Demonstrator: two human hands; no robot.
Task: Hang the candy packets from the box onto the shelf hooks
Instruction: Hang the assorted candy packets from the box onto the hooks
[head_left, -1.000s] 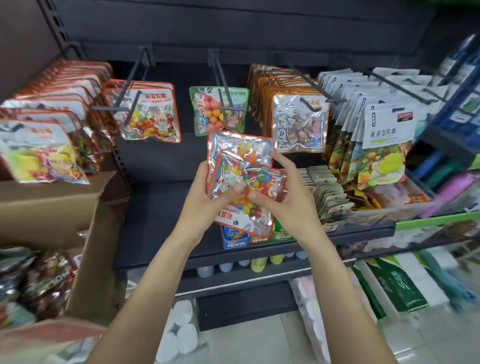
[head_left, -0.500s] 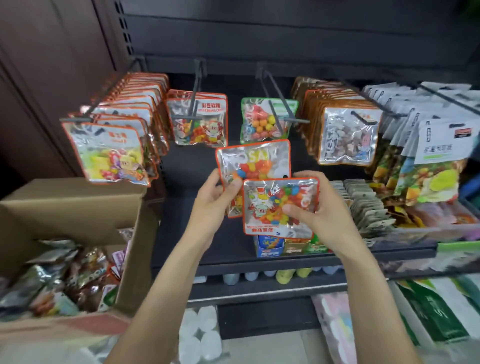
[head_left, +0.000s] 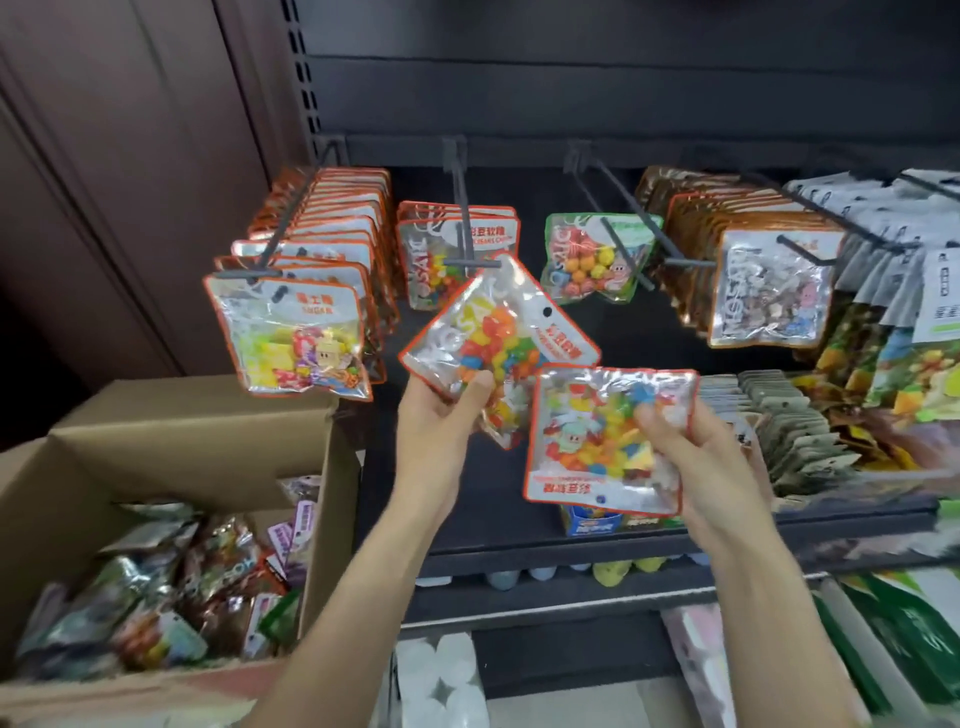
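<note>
While the open brown cardboard box (head_left: 171, 452) is sitting low at the left, heaped with foil packets, the right hand (head_left: 711, 462) is gripping an orange-edged clear candy packet (head_left: 605, 441) upside down, fingers curled round its right edge. Beside it, the left hand (head_left: 441, 421) is pinching a second orange-edged packet of coloured beans (head_left: 498, 338), tilted, its top corner nearing the tip of a dark metal shelf hook (head_left: 462, 228). Beyond, open room is showing under the neighbouring hook holding one green-edged packet (head_left: 592, 260).
</note>
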